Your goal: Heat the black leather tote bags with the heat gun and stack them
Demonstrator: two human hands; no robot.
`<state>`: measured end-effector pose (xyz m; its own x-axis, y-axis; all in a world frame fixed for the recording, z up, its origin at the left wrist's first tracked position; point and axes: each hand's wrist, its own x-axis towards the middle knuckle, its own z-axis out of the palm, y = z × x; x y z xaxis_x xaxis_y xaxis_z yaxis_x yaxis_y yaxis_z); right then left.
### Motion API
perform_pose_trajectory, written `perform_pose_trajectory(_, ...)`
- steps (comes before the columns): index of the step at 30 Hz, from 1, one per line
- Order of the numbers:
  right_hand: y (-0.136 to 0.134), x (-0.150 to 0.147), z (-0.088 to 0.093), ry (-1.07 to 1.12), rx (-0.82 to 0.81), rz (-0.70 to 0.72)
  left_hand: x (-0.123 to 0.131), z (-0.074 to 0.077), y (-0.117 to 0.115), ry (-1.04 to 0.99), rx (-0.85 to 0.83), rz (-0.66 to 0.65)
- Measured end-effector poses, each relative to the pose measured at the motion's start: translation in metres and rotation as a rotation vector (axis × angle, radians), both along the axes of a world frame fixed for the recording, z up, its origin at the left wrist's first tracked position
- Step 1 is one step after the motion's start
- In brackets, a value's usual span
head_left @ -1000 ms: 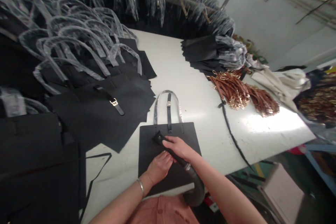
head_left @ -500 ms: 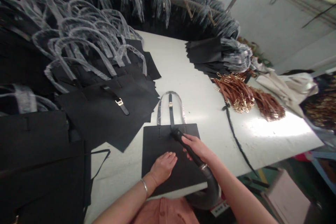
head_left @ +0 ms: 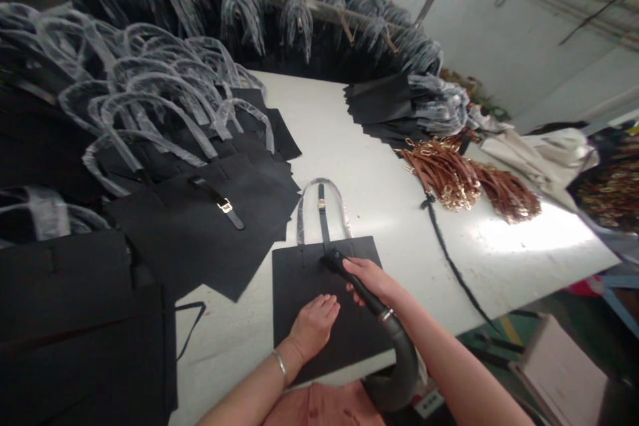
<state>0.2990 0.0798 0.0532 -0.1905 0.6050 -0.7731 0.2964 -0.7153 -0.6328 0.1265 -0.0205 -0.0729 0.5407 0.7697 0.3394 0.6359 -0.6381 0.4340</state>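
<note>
Pressure from our left hand (head_left: 313,325), spread flat on the black tote bag (head_left: 294,279) at the near edge of the white table (head_left: 379,200), should pin the panel while our right hand (head_left: 372,279), gripping the black hose nozzle (head_left: 333,261), works its tip slowly along the top hem.

At lower centre of the frame, the black bag panel (head_left: 309,279) is showing a matt, felt-like face with no sheen. Its handle loop (head_left: 301,213) is lying wrapped in clear, crinkled plastic film. The strap inside the loop is carrying 1 shiny gold metal buckle (head_left: 321,204). The black hose (head_left: 399,353) is reflecting light as smooth, semi-gloss rubber or plastic, with 1 bright metal ring (head_left: 385,314). The white table (head_left: 349,140) is appearing smooth and faintly glossy. Right of centre, the brown straps (head_left: 439,170) are looking like leather, ending in gold metal clasps (head_left: 456,198).
</note>
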Motion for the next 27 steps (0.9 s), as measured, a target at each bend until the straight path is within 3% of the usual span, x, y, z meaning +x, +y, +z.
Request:
perform_pose_trajectory(7, 0.017, -0.013, 0.009, -0.119, 0.266, -0.151, -0.002, -0.001, 0.000, 0.047, -0.010, -0.024)
perform_pose_trajectory(11, -0.005, -0.014, 0.015, -0.008, 0.132, 0.002, -0.001, 0.001, 0.001, 0.041, 0.030, -0.022)
perform_pose_trajectory(14, -0.015, -0.034, 0.007, -0.045, 0.173, 0.115, 0.000, 0.004, 0.001, 0.012, 0.033, -0.011)
perform_pose_trajectory(19, 0.002, -0.059, -0.004, -0.087, 0.260, 0.052, -0.002, 0.005, 0.002, 0.049, 0.067, 0.005)
perform_pose_trajectory(21, 0.009, -0.046, 0.001, -0.064, 0.264, -0.079, -0.003, 0.003, 0.002, 0.066, 0.090, -0.003)
perform_pose_trajectory(24, 0.009, -0.001, 0.011, -0.051, 0.247, -0.314, -0.003, 0.001, 0.001, 0.078, 0.105, -0.003)
perform_pose_trajectory(27, 0.001, 0.047, 0.015, -0.073, 0.177, -0.416, -0.003, 0.000, 0.000, 0.082, 0.107, 0.010)
